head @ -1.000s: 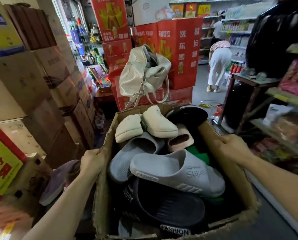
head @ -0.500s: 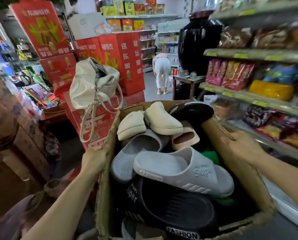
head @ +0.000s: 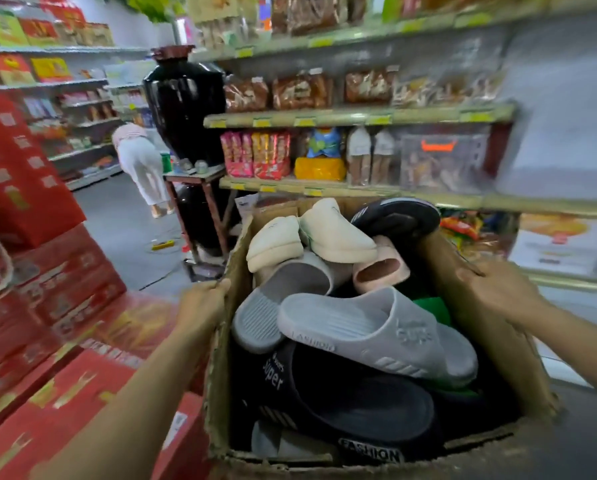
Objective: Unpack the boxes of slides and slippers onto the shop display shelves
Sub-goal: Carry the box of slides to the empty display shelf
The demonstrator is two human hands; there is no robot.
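Note:
I carry an open cardboard box (head: 505, 355) full of slides and slippers. My left hand (head: 200, 306) grips its left wall and my right hand (head: 498, 289) grips its right wall. On top lie a grey slide (head: 370, 330), a pair of cream slippers (head: 311, 240), a pink slide (head: 380, 268), and black slides (head: 352, 403) marked "Super" and "FASHION". Another black slide (head: 397, 216) sticks up at the far corner. Something green (head: 432, 306) shows beneath them.
Shop shelves (head: 359, 116) with snack packets run along the right, just beyond the box. A big black jar (head: 186, 102) stands on a small table (head: 200, 181). Red cartons (head: 65, 278) are stacked at the left. A person (head: 141, 161) bends over down the aisle.
The view has swung to the right with the box held between both hands. The snack shelves now fill the right side, and the white bag and brown cartons have left the view.

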